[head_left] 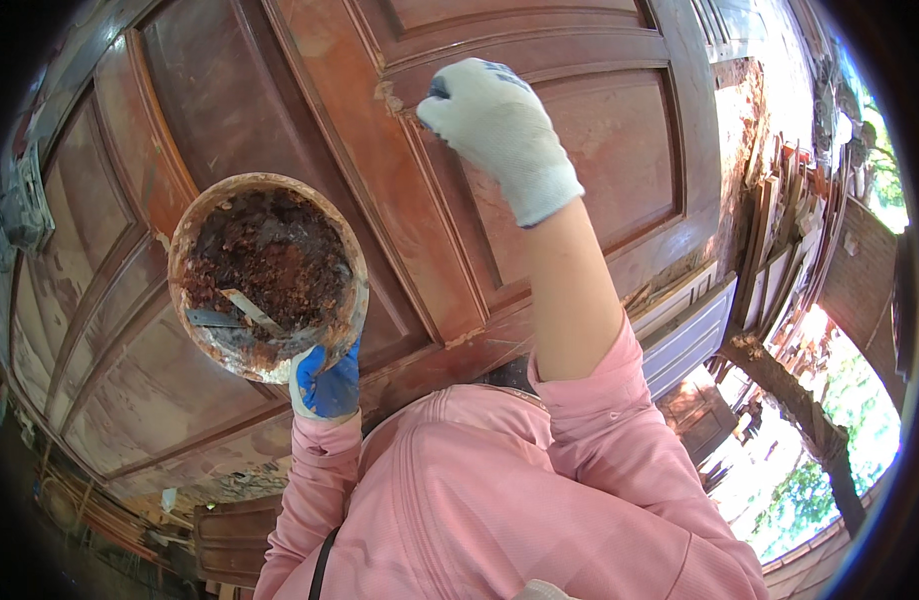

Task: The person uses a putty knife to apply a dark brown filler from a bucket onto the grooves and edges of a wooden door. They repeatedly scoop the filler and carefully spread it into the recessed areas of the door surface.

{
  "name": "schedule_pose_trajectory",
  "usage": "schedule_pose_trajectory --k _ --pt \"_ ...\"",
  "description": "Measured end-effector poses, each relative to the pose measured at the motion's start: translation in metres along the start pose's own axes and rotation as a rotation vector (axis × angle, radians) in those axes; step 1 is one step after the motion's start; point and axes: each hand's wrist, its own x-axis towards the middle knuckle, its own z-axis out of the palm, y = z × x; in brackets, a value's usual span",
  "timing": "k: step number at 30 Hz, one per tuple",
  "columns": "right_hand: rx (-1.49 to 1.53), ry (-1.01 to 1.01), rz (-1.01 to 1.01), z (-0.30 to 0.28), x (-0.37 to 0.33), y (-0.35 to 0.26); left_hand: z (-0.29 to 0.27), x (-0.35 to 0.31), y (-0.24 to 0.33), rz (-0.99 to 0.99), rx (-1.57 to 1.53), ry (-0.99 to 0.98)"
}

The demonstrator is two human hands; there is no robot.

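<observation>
My left hand (327,385), in a white glove with a blue palm, grips the lower rim of a round, crusted bucket (181,225). Inside it lies dark reddish-brown, crumbly putty-like paste (279,245). Two flat strips, perhaps scraper blades (251,312), stick out of the paste near the lower side. My right hand (494,120), in a white knit glove, is closed above the moulding of a brown wooden panelled door (599,140). Its fingertips are mostly turned away, so whatever they hold is hidden. Beside its fingers, a pale filler patch (387,97) marks the door's frame.
A second brown panelled door (99,190) lies to the left, with clear plastic wrap (24,205) at its far left edge. Stacked boards and a pale blue-grey panel (689,335) stand at right. A rough wooden post (809,415) rises near the bright opening.
</observation>
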Motion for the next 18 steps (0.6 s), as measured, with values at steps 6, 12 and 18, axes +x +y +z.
schedule_pose_trajectory --k 6,12,18 --pt "-0.002 -0.024 0.077 0.004 -0.006 0.006 -0.001 0.000 0.001 -0.010 0.007 -0.006" --pt "0.026 0.103 -0.011 0.020 -0.006 0.008 0.006 0.000 0.003 -0.028 0.037 -0.010" --pt "0.090 0.041 0.016 0.003 -0.011 0.009 0.005 0.000 0.003 -0.033 0.012 0.025"
